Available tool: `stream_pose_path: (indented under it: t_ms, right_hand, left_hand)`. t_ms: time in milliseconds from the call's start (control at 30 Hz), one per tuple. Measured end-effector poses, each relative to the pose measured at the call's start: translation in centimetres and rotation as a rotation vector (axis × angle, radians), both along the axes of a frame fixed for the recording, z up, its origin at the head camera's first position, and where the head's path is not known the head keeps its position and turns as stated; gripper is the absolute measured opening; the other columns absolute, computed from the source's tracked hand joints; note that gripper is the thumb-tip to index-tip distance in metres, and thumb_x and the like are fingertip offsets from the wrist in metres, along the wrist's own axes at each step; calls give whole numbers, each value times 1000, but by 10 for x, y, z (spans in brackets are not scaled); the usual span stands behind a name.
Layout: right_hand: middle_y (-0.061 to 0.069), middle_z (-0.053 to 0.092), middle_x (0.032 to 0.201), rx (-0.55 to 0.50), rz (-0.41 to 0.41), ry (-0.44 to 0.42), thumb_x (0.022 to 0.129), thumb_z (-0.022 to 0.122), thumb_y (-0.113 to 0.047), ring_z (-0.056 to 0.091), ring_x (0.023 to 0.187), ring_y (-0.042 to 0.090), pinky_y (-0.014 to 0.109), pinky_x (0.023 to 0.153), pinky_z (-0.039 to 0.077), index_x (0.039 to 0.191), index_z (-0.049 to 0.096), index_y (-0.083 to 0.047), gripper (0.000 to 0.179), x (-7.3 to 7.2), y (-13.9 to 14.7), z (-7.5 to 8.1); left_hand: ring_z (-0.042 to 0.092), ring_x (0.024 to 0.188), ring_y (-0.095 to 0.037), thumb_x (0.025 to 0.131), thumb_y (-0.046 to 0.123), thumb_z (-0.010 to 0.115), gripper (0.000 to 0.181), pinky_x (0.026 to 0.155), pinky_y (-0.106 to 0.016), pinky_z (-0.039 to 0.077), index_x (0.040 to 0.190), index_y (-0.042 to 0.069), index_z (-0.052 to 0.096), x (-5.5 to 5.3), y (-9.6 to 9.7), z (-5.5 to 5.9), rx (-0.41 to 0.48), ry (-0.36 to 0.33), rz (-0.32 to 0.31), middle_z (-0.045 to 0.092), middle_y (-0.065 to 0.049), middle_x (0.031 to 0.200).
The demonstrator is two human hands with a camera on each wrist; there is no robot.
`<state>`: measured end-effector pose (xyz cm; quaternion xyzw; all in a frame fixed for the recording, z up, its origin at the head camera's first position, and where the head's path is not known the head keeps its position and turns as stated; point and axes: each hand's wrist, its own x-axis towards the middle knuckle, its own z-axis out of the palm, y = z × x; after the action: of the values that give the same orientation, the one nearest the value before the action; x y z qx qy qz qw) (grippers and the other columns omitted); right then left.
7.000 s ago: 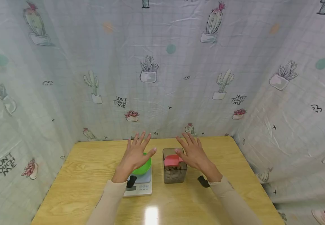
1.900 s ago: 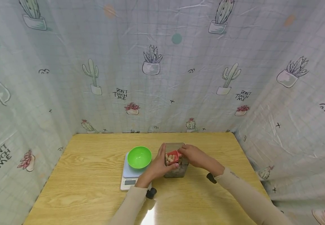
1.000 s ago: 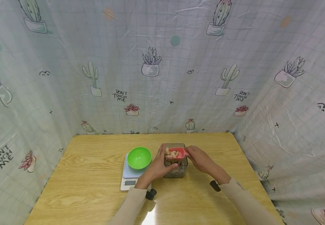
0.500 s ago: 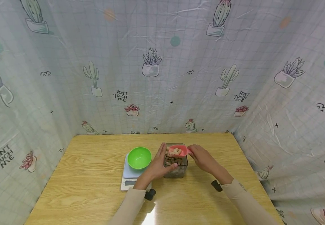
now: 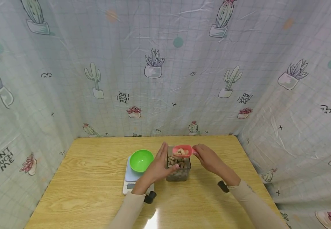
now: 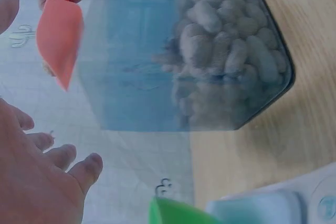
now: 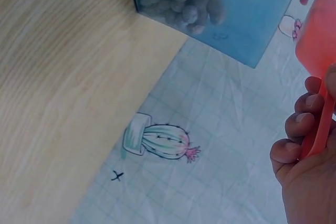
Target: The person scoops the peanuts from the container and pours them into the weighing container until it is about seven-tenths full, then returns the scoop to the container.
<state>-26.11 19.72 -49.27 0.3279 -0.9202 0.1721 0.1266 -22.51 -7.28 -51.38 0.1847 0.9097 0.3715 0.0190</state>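
My right hand (image 5: 209, 160) grips the handle of a red scoop (image 7: 318, 40), fingers curled round it in the right wrist view. Several unshelled peanuts (image 5: 180, 152) lie in the scoop, which is above the back of a clear grey container (image 5: 179, 174). More peanuts (image 6: 226, 51) fill the container's lower part. My left hand (image 5: 157, 167) is at the container's left side with fingers extended; the left wrist view shows a gap between its fingers and the wall. Left of that hand, a green bowl (image 5: 140, 160) sits on a kitchen scale (image 5: 130, 178), partly hidden by the left wrist.
All of this stands on a wooden table (image 5: 96, 178). A cactus-print curtain (image 5: 154, 95) hangs behind the table and along both sides. Black wrist cameras, such as the left one (image 5: 150, 197), jut inward below the hands.
The right hand took hold of the scoop in the container, filled it with peanuts and has lifted it to the rim. The left hand moved to the container's side and just now slightly off it.
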Motion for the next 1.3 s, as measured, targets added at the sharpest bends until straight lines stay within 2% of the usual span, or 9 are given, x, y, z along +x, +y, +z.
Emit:
stream_pose_path:
  t_ms: [333, 467, 600, 767, 900, 1133, 1300]
  right_hand:
    - [4, 63, 100, 19, 59, 48, 101, 54, -16, 58, 89, 17, 37, 78, 49, 116, 59, -10, 17, -4, -9, 14]
    - [5, 63, 101, 27, 76, 65, 100, 55, -13, 59, 91, 20, 38, 80, 50, 116, 59, -8, 17, -5, -17, 21]
    - [7, 65, 105, 40, 89, 71, 100, 55, -14, 62, 98, 24, 41, 85, 52, 115, 59, -7, 17, -4, -29, 30]
    - [5, 65, 103, 64, 85, 68, 102, 52, -18, 62, 95, 21, 36, 82, 52, 116, 59, -9, 18, -5, -44, 37]
    - [4, 64, 102, 73, 97, 65, 103, 52, -19, 61, 93, 19, 35, 81, 51, 116, 59, -10, 18, -9, -56, 38]
    - [3, 64, 103, 95, 109, 18, 104, 49, -21, 61, 94, 19, 35, 81, 51, 116, 59, -11, 19, -18, -77, 28]
    - [3, 64, 100, 140, 120, 59, 102, 53, -18, 61, 91, 20, 35, 80, 51, 113, 59, -11, 14, -18, -92, 22]
  left_hand:
    - [20, 152, -30, 87, 70, 56, 102, 109, -54, 40, 156, 36, -10, 12, -24, 27, 5, 42, 39, -13, 15, 165]
    - [20, 151, -32, 88, 66, 58, 100, 108, -57, 39, 156, 36, -9, 16, -41, 31, 30, 50, 64, -14, 17, 165]
    - [25, 150, -35, 89, 64, 58, 100, 104, -58, 42, 158, 32, -7, 19, -57, 30, 10, 75, 100, -10, 10, 166]
    - [22, 151, -34, 88, 62, 61, 103, 106, -59, 40, 158, 29, -6, 18, -77, 22, -58, 104, 152, -5, 3, 167]
    - [18, 152, -33, 84, 65, 63, 108, 109, -59, 38, 159, 24, -4, 16, -93, 12, -93, 110, 165, -3, 0, 168]
    - [22, 149, -41, 81, 65, 67, 113, 105, -63, 39, 160, 15, 3, 11, -112, -12, -109, 68, 169, 0, -7, 168]
    - [21, 149, -41, 81, 65, 67, 113, 106, -64, 38, 160, 13, 4, 7, -117, -27, -107, 24, 185, 1, -9, 167]
